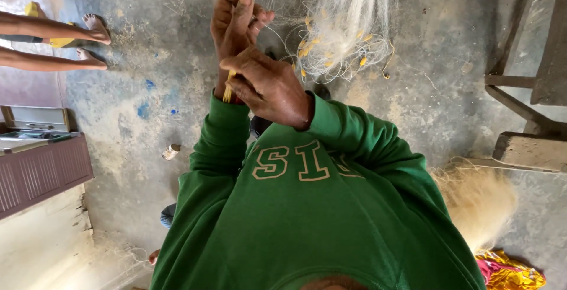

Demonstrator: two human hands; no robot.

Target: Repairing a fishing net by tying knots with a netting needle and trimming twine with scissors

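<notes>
My left hand (237, 18) is raised in front of my chest, with its fingers pinched on thin strands of a pale fishing net (345, 15). My right hand (269, 86) lies just below and against it, closed around a slim yellow netting needle (228, 91) whose end pokes out to the left. The net hangs in a bundle over the concrete floor beyond my hands. Small yellow floats (331, 51) are tied along its edge. Both my arms are in green sweatshirt sleeves.
Another person's bare feet (94, 42) rest on the floor at the upper left. A brown cabinet (41, 172) stands on the left and a wooden bench frame (525, 107) on the right. A pale fibre heap (475, 201) and a colourful cloth (508, 272) lie at the lower right.
</notes>
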